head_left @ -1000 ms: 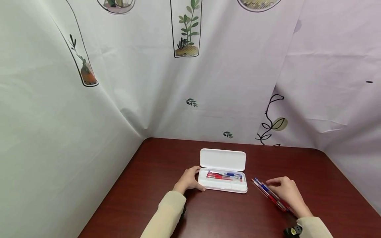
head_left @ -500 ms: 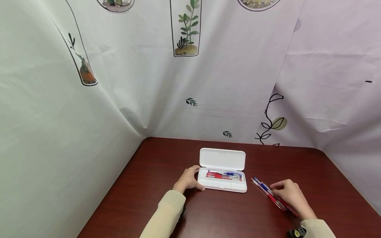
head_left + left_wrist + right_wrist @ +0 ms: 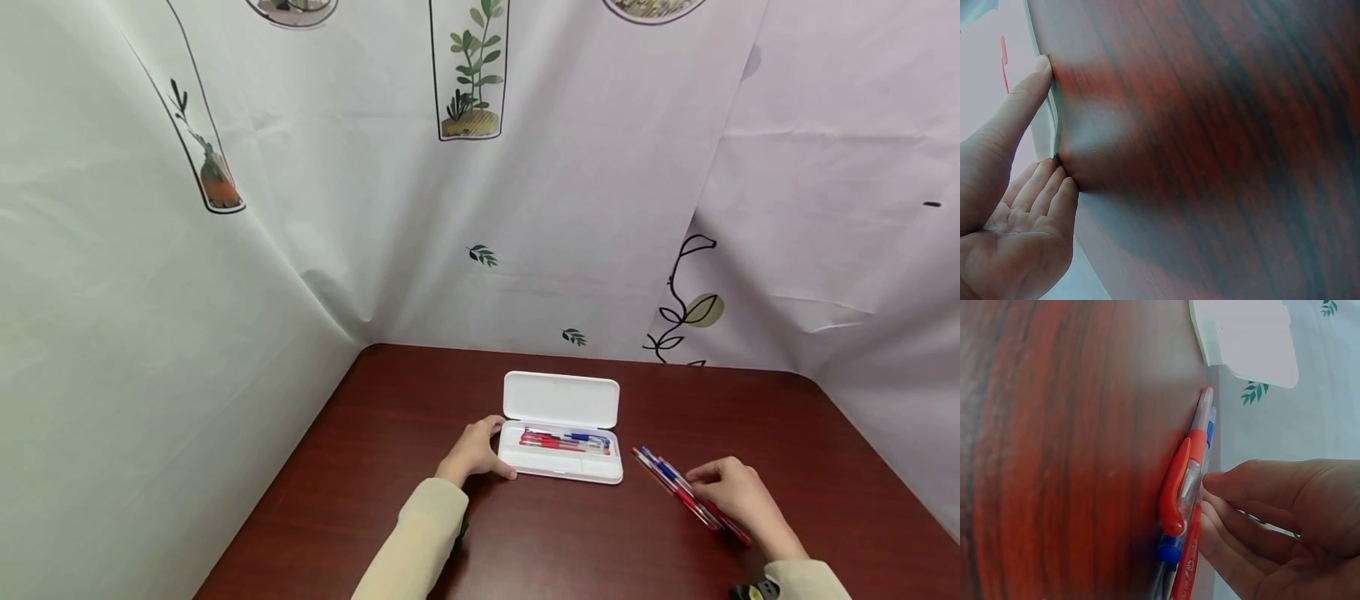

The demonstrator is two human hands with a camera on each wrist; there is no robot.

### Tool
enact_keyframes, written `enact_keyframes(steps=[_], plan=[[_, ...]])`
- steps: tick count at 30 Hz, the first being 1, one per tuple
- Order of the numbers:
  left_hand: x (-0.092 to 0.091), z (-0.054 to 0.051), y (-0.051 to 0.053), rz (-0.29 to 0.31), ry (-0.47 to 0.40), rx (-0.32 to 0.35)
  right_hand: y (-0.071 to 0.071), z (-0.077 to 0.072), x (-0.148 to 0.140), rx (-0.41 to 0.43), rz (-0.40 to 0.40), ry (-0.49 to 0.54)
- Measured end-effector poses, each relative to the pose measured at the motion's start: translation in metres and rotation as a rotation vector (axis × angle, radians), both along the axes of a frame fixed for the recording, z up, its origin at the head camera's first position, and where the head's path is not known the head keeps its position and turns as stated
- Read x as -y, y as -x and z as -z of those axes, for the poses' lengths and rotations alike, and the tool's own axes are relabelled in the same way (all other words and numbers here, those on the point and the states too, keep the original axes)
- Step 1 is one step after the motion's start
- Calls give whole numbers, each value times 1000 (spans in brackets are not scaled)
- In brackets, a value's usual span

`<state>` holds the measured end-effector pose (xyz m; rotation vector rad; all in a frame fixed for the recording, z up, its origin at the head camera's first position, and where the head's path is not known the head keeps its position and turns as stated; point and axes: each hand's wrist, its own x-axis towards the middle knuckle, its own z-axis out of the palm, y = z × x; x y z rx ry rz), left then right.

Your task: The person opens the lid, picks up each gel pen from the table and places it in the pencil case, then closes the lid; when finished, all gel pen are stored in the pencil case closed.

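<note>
Left fingers (image 3: 1064, 203) clamp the case (image 3: 561, 415), presumably steadying it; we cannot tell whether right fingers (image 3: 1238, 526) grip the pens (image 3: 686, 497).

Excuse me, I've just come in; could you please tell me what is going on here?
A person is working at a dark red table. Their left hand holds the left end of an open white case, with several pens inside. Their right hand is at a group of loose red and blue pens lying to the right of the case; whether it grips one is hard to tell.
</note>
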<state>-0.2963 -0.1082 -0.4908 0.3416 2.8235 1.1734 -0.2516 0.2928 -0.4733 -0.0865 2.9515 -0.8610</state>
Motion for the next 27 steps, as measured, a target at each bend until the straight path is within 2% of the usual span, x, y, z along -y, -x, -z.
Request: enact_keyframes(steps=[14,27], plan=[[-1,-4,-1,3,6,2,-1,2,5,-29,4,-8],[-1,-2,0,-6,6,10,-1,5,3,-41,17,-8]])
